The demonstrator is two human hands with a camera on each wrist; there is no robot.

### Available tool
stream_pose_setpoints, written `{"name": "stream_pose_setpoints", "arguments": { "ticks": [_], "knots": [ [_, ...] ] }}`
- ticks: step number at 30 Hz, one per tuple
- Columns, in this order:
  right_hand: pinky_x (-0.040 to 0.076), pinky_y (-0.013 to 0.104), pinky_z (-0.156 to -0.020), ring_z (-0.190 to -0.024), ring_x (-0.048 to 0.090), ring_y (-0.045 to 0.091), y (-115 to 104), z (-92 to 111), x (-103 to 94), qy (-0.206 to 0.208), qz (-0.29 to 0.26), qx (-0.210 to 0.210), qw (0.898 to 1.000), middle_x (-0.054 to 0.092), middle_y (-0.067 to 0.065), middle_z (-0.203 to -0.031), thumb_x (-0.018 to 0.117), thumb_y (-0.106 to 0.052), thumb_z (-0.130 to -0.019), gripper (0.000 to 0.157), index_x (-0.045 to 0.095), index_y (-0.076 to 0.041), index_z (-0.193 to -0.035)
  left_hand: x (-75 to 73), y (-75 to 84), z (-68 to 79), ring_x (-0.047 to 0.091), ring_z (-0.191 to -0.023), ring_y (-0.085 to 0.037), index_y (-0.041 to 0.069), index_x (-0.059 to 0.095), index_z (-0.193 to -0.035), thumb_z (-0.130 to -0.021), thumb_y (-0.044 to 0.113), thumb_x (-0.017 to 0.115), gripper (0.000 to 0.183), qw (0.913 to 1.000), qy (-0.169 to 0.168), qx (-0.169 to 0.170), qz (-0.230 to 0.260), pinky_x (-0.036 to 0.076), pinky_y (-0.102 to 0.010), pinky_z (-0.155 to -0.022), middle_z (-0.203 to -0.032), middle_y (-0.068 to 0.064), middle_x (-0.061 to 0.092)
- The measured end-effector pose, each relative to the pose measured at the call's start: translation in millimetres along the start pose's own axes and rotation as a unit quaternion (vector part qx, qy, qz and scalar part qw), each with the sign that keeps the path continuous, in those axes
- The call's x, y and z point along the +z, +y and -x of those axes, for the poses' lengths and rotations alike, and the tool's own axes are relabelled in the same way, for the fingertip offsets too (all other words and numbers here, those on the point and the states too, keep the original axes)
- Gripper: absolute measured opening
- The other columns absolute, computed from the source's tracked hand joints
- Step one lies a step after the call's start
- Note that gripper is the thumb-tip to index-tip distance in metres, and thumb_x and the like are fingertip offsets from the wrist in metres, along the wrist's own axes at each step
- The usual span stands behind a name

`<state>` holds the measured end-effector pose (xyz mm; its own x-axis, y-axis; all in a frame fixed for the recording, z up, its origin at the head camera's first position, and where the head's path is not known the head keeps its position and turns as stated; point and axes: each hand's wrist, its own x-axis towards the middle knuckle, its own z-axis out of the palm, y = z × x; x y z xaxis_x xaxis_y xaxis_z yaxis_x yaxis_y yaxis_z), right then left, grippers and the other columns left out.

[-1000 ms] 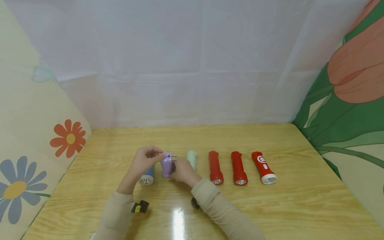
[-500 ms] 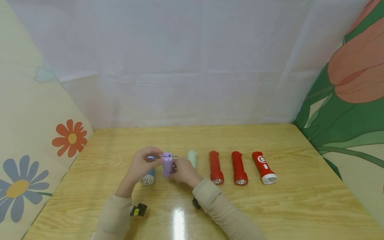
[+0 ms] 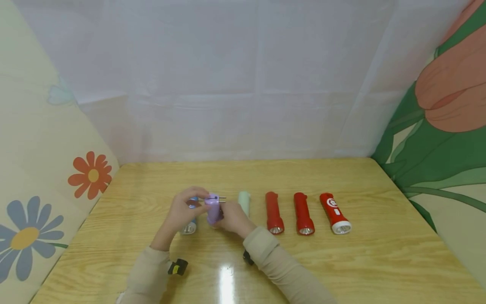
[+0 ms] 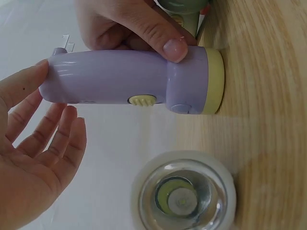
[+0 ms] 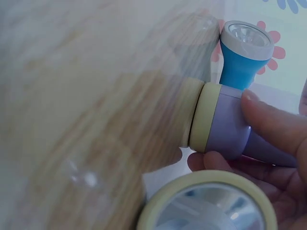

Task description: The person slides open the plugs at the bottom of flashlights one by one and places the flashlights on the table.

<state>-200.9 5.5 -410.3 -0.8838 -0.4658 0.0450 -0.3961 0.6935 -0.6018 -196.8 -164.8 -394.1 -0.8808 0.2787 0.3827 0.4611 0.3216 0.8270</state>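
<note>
A purple flashlight (image 3: 213, 213) with a yellow head rim stands head down at the table, two metal plug prongs sticking out sideways near its top. My left hand (image 3: 182, 209) pinches its tail end with thumb and finger; in the left wrist view the other fingers hang loosely curled beside it. Low down, my right hand (image 3: 233, 217) grips the flashlight near its head, thumb on the purple collar (image 5: 230, 120). A yellow slide switch (image 4: 143, 100) shows on the body. Left of it lies a blue flashlight with a white head (image 3: 188, 228), partly behind my left hand.
Right of the hands lie a pale green flashlight (image 3: 244, 200), partly hidden, two red flashlights (image 3: 274, 211) and a red one with a white head (image 3: 335, 213), in a row on the wooden table (image 3: 360, 261). A white cloth (image 3: 243, 84) hangs behind.
My left thumb and fingers have shifted slightly on the tail of the purple flashlight, the thumb drawing back from its front. The right hand keeps its grip, and the other flashlights stay put.
</note>
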Motion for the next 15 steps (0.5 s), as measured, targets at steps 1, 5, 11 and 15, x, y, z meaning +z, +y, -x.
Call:
{"name": "stream_pose_setpoints", "arguments": {
  "ticks": [1, 5, 11, 15],
  "knots": [
    [0.050, 0.029, -0.081, -0.093, 0.062, 0.023, 0.2, 0.0, -0.1, 0.000, 0.000, 0.000, 1.000, 0.066, 0.012, -0.101, 0.079, -0.014, -0.070, 0.049, 0.059, -0.002, -0.113, 0.2, -0.2, -0.1, 0.057, -0.091, -0.016, 0.001, 0.066, -0.094, -0.072, -0.002, 0.073, 0.023, 1.0000, 0.000, 0.005, -0.003, 0.052, -0.027, -0.070, -0.103, -0.013, 0.062],
    [0.050, 0.027, -0.078, -0.088, 0.063, 0.022, 0.3, 0.2, -0.9, -0.004, -0.001, 0.008, 1.000, 0.066, 0.011, -0.097, 0.080, -0.014, -0.069, 0.046, 0.061, 0.000, -0.109, 1.1, -0.6, -0.4, 0.056, -0.090, -0.010, 0.001, 0.066, -0.093, -0.072, -0.003, 0.072, 0.021, 0.9999, 0.004, 0.014, -0.008, 0.052, -0.027, -0.069, -0.102, -0.012, 0.063],
    [0.049, 0.021, -0.065, -0.071, 0.061, 0.016, -0.3, 0.8, -2.2, -0.005, -0.010, 0.022, 1.000, 0.066, 0.009, -0.082, 0.079, -0.014, -0.069, 0.033, 0.064, 0.002, -0.094, 2.1, -0.5, -0.5, 0.057, -0.093, -0.013, 0.002, 0.066, -0.092, -0.076, -0.001, 0.070, 0.017, 0.9998, 0.017, 0.003, -0.012, 0.052, -0.027, -0.072, -0.104, -0.011, 0.063],
    [0.046, 0.019, -0.057, -0.061, 0.056, 0.011, -1.1, 0.9, -2.3, -0.005, -0.015, 0.029, 0.999, 0.065, 0.007, -0.075, 0.079, -0.014, -0.068, 0.030, 0.065, 0.002, -0.089, 2.2, -1.1, -1.9, 0.057, -0.094, -0.019, 0.001, 0.064, -0.095, -0.079, 0.001, 0.068, 0.017, 0.9995, 0.025, -0.009, -0.015, 0.051, -0.027, -0.074, -0.104, -0.012, 0.063]
  ]
}}
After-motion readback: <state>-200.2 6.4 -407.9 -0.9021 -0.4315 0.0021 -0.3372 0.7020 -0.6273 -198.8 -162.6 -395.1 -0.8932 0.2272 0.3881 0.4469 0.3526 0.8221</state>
